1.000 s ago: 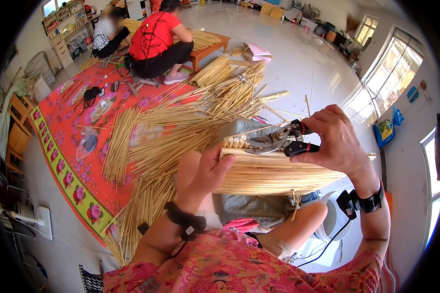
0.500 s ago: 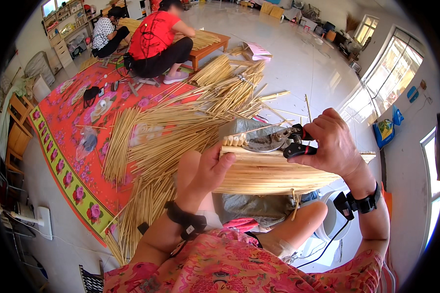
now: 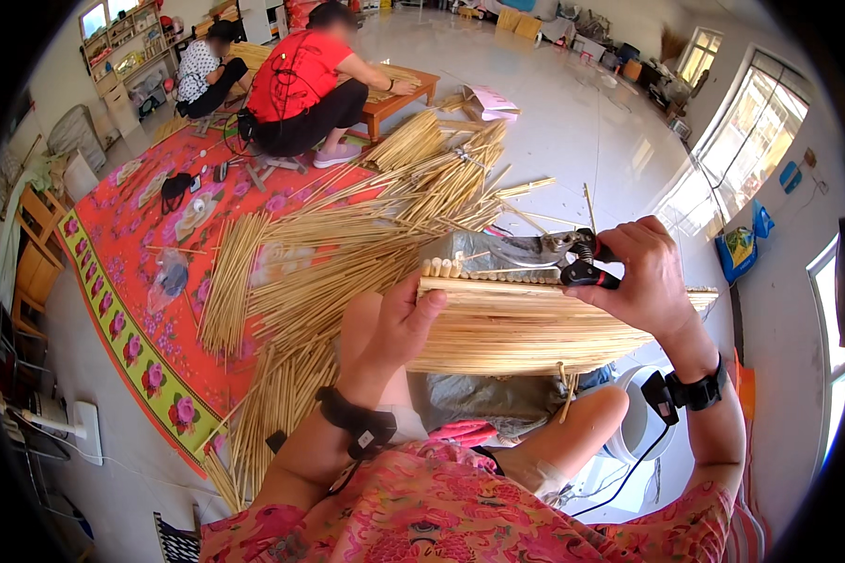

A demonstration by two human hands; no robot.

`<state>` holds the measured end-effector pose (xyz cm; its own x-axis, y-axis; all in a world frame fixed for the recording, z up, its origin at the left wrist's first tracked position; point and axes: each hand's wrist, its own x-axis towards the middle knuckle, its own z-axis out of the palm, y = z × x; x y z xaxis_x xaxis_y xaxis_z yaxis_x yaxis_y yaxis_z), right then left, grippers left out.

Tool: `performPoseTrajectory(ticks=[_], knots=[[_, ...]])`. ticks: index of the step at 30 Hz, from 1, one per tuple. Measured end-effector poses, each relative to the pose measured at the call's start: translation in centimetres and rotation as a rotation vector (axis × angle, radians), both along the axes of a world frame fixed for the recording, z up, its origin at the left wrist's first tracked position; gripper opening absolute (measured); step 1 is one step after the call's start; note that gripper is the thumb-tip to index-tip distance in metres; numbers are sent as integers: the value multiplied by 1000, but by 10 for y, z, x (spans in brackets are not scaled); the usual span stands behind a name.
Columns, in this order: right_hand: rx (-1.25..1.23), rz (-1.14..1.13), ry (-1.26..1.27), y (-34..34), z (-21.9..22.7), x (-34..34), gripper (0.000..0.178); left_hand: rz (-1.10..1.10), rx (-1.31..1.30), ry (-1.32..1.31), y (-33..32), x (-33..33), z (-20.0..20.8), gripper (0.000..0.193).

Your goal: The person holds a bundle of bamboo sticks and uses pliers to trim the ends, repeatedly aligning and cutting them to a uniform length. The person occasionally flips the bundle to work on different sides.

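Across my lap lies a panel of pale, closely laid reed stalks (image 3: 535,328). My left hand (image 3: 399,324) grips its left end, the thumb on the near face. A row of cut stalk ends (image 3: 507,274) runs along the panel's far edge. My right hand (image 3: 643,267) is closed round the dark red-and-black handles of pruning shears (image 3: 584,273). Their metal blades point left, just above that row. A short, thin stalk piece (image 3: 471,256) sticks up near my left fingers. Grey sheeting (image 3: 455,246) shows behind the row.
Loose reed stalks (image 3: 338,267) spread over a red floral mat (image 3: 113,244) on the left. Two people squat at the far left, one in a red top (image 3: 296,80) beside a low wooden table (image 3: 399,106). A white bucket (image 3: 640,413) stands by my right knee.
The shears have shifted right and slightly up, uncovering more of the row of stalk ends. The long stalk lying across the blades no longer shows. The red-topped person's arm now reaches over the table.
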<state>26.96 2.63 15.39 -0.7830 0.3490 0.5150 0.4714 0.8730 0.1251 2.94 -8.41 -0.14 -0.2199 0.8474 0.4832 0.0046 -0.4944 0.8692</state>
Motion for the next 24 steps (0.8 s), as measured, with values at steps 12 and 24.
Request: performPoseTrajectory(ticks=[12,24], knots=[[-142,-498,401,-35,-18,68,61,-101,-122,-49,13,-9,1,38],[-1044,-392,1496,-92,-210,147,36,47,-67,-79,54,-20,-13,37]])
